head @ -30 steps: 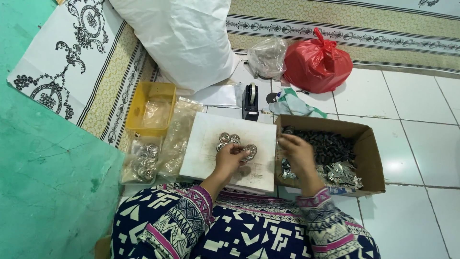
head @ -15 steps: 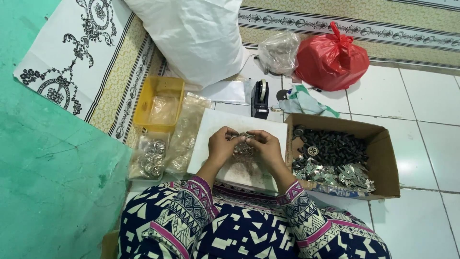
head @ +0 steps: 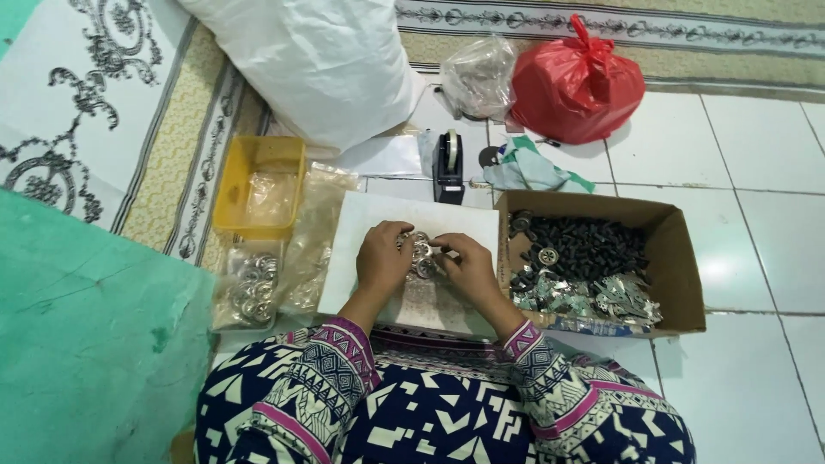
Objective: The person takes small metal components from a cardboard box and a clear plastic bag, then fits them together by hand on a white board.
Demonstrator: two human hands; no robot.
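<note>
both hands, left hand (head: 382, 258) and right hand (head: 468, 266), pinch a cluster of small silver metal parts (head: 421, 253) over the white sheet (head: 369, 215), assembly step apparently in hand; next move likely calls for another piece from the cardboard box (head: 679, 258).

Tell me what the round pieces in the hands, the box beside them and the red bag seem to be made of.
The round pieces look like shiny metal: silvery with bright glints. The open box looks like plain brown cardboard, matte, with folded flaps. The knotted red bag looks like thin glossy plastic, crinkled and reflecting light.
</note>
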